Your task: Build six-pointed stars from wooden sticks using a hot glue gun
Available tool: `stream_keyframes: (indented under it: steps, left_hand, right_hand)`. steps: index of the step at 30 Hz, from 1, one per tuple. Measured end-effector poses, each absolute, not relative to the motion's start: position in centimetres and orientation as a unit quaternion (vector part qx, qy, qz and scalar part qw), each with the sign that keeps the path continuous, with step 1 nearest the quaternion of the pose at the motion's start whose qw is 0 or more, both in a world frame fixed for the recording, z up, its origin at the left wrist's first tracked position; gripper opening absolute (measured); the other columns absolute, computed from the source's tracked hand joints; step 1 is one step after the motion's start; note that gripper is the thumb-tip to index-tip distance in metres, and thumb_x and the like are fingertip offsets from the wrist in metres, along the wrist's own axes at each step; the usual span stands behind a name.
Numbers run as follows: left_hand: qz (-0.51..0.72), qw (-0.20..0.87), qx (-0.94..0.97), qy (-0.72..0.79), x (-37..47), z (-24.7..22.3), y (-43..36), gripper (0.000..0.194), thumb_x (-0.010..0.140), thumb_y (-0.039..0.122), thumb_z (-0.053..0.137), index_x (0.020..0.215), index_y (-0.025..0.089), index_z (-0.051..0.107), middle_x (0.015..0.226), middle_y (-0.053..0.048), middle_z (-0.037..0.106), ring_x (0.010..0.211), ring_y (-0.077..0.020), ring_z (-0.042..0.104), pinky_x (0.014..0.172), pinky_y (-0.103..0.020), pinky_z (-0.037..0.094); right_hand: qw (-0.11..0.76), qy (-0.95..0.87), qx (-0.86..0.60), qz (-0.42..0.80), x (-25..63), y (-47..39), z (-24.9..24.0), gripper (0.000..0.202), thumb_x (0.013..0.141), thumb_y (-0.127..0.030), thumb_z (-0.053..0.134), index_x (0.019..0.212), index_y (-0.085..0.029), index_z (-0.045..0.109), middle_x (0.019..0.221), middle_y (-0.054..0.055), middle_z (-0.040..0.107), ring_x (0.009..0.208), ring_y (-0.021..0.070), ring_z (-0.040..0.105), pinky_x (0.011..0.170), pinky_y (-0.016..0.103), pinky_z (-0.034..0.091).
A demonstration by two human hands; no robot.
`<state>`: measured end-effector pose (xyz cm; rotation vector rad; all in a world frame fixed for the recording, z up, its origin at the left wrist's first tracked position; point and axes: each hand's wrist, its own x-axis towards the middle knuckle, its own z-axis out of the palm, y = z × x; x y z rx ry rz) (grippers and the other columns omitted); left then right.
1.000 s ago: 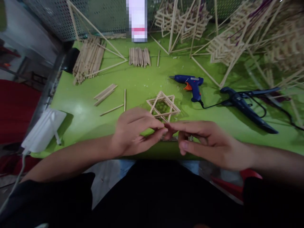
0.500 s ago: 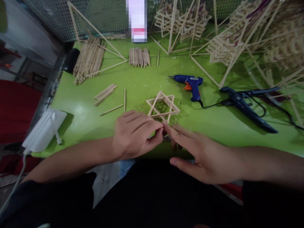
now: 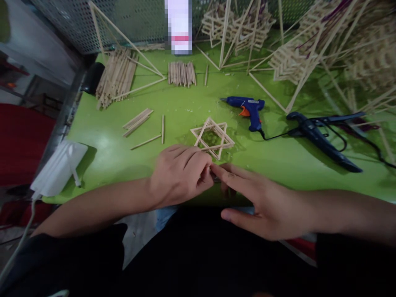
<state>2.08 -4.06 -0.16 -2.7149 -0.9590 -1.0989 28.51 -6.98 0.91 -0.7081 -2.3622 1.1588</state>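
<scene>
A six-pointed star of thin wooden sticks (image 3: 223, 130) lies flat on the green tabletop, just beyond my hands. My left hand (image 3: 184, 173) is closed at the table's near edge, its thumb and forefinger pinched together; whatever they hold, if anything, is hidden. Against those fingertips rests the index finger of my right hand (image 3: 256, 194), whose thumb is stretched out apart. Behind the star a blue glue gun (image 3: 247, 105) with an orange trigger lies on its side. Several loose sticks (image 3: 137, 122) are to the left of the star.
A thick stick bundle (image 3: 117, 76) and a row of short sticks (image 3: 181, 74) lie at the back. Dark-handled cutters (image 3: 324, 142) lie at right beside the glue gun's cord. Stick frames (image 3: 293, 62) crowd the back right. A white power strip (image 3: 58, 169) sits at the left edge.
My left hand has rolled slightly and its fingers have curled in tighter by the right fingertips. My right hand has barely moved. The star and tools stay in place.
</scene>
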Motion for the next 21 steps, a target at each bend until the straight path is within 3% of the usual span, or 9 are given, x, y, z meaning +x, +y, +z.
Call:
stream_keyframes:
  steps: [2,5,11,16,21]
  left_hand:
    - [-0.360,0.021,-0.879,-0.313,2.0,-0.1,-4.0,0.014,0.095,0.015,0.065,0.091,0.026,0.057,0.072,0.003,0.067,0.059,-0.0165,0.058,0.059,-0.036,0.045]
    - [-0.374,-0.006,-0.871,-0.318,1.9,0.1,-3.9,0.012,0.094,0.014,0.065,0.090,0.025,0.059,0.069,0.004,0.065,0.056,-0.0149,0.057,0.057,-0.034,0.043]
    - [-0.421,-0.032,-0.852,-0.309,1.7,0.4,-3.9,0.013,0.099,0.015,0.079,0.099,0.025,0.070,0.081,0.002,0.082,0.067,-0.0168,0.073,0.064,-0.034,0.055]
    - [-0.414,-0.012,-0.853,-0.319,1.8,0.5,-4.1,0.016,0.097,0.012,0.080,0.100,0.025,0.072,0.084,0.001,0.085,0.068,-0.0177,0.077,0.067,-0.035,0.058]
    - [-0.397,0.031,-0.860,-0.319,2.0,-0.1,-4.1,0.016,0.095,0.011,0.077,0.092,0.024,0.068,0.073,0.004,0.077,0.062,-0.0162,0.071,0.064,-0.035,0.052]
  right_hand:
    - [0.214,-0.840,-0.250,0.432,28.5,-6.9,1.1,0.098,0.110,-0.030,0.076,0.192,-0.030,0.023,0.127,0.012,0.074,0.098,0.0243,0.079,0.080,0.037,0.072]
    - [0.250,-0.819,-0.225,0.466,28.6,-6.6,1.2,0.100,0.109,-0.025,0.077,0.193,-0.034,0.024,0.125,0.009,0.073,0.094,0.0198,0.076,0.083,0.035,0.072]
    - [0.278,-0.786,-0.196,0.517,28.7,-6.0,0.8,0.102,0.108,-0.022,0.078,0.192,-0.042,0.024,0.153,0.012,0.070,0.091,0.0150,0.072,0.088,0.036,0.071]
    - [0.243,-0.838,-0.217,0.438,28.4,-6.4,0.1,0.106,0.111,-0.029,0.073,0.195,-0.033,0.009,0.139,0.014,0.072,0.095,0.0211,0.074,0.085,0.039,0.071]
    - [0.198,-0.887,-0.254,0.331,27.8,-6.8,-0.8,0.105,0.114,-0.036,0.066,0.194,-0.024,0.000,0.146,0.022,0.069,0.098,0.0278,0.077,0.081,0.046,0.073]
